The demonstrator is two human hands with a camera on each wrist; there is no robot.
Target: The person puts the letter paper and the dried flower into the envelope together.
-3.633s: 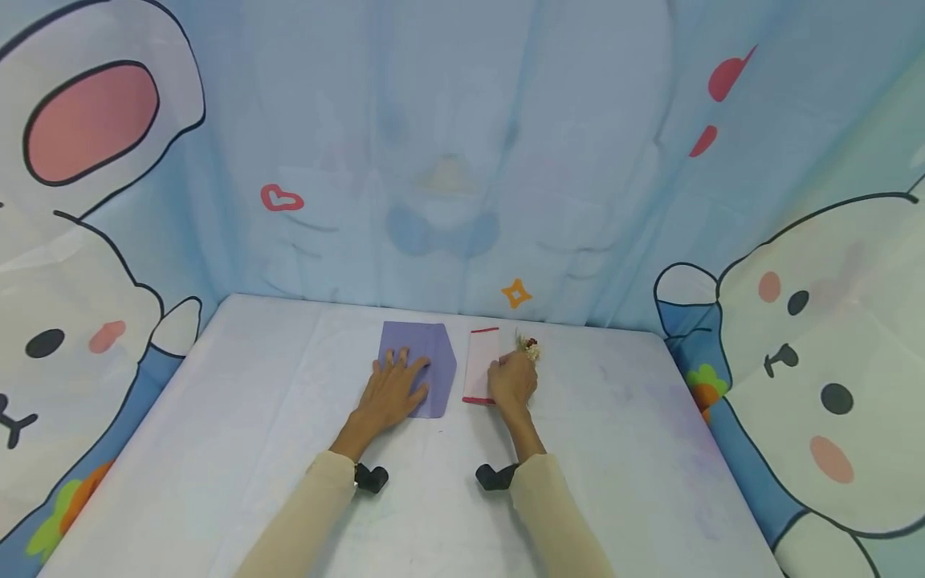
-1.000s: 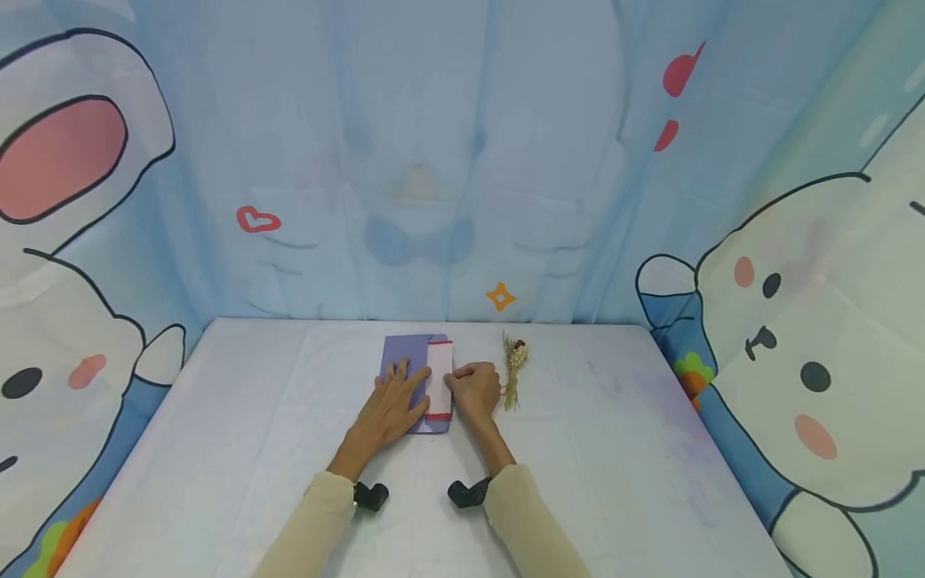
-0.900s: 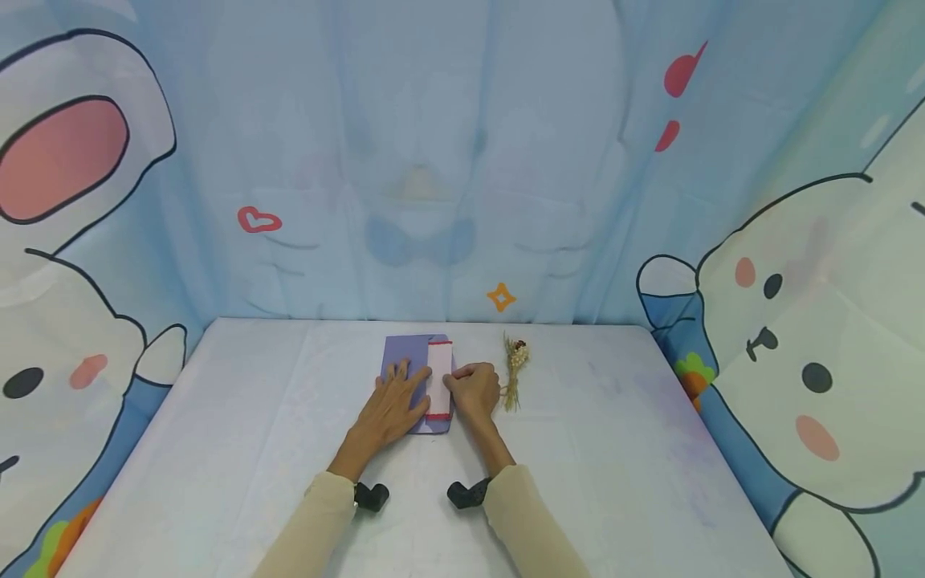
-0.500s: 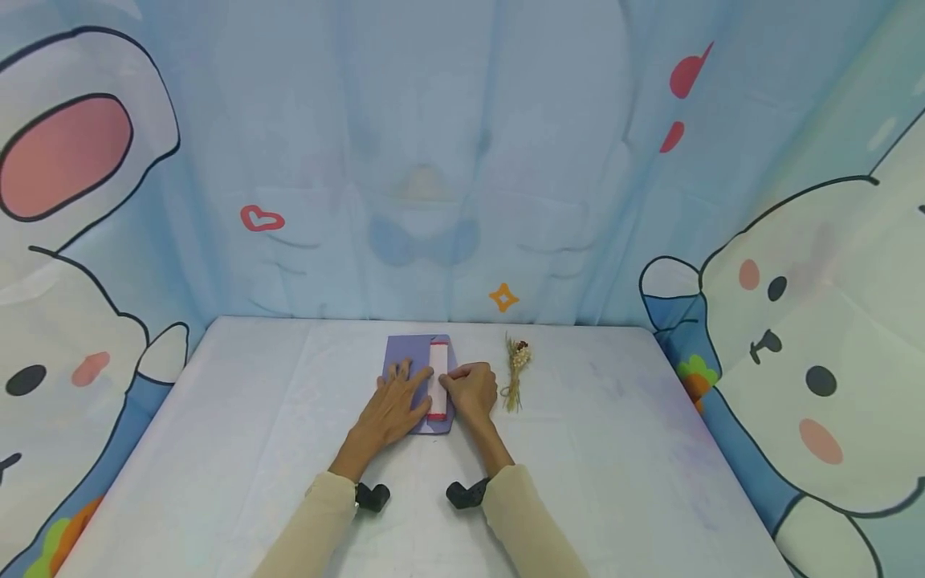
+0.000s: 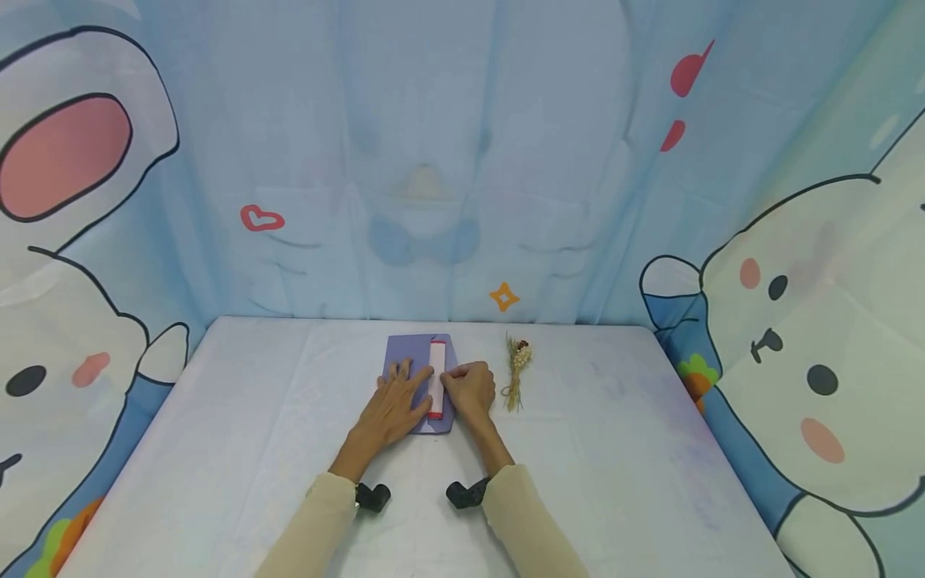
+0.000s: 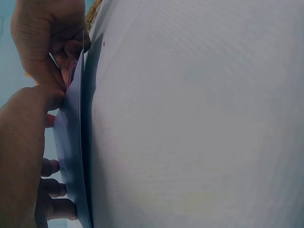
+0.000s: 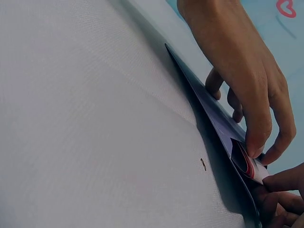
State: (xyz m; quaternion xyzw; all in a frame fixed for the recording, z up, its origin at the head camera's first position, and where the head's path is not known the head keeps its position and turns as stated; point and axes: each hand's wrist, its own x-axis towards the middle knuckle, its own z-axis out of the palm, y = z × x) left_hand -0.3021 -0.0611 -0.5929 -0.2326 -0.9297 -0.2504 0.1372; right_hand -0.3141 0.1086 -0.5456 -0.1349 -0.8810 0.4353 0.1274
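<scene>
A purple envelope (image 5: 408, 347) lies on the white-covered table. My left hand (image 5: 389, 401) rests on it with spread fingers; thumb and index finger reach the edge of a pale pink card (image 5: 437, 393) with red ends. In the right wrist view the card (image 7: 257, 169) looks bent over, its red edge curving inside the open side of the envelope (image 7: 216, 114). My right hand (image 5: 471, 389) pinches the card's right edge with thumb and curled fingers. The left wrist view shows this hand (image 6: 45, 33) at the envelope's far end; the card is mostly hidden there.
A small bunch of dried flowers (image 5: 516, 371) lies on the table just right of my right hand. Behind the table (image 5: 614, 449) hangs a blue curtain (image 5: 325, 120) with cartoon figures.
My right hand brought the card from right of the envelope onto it, leaving the dried flowers behind. In the last second the card's visible strip narrowed as its right edge moved left.
</scene>
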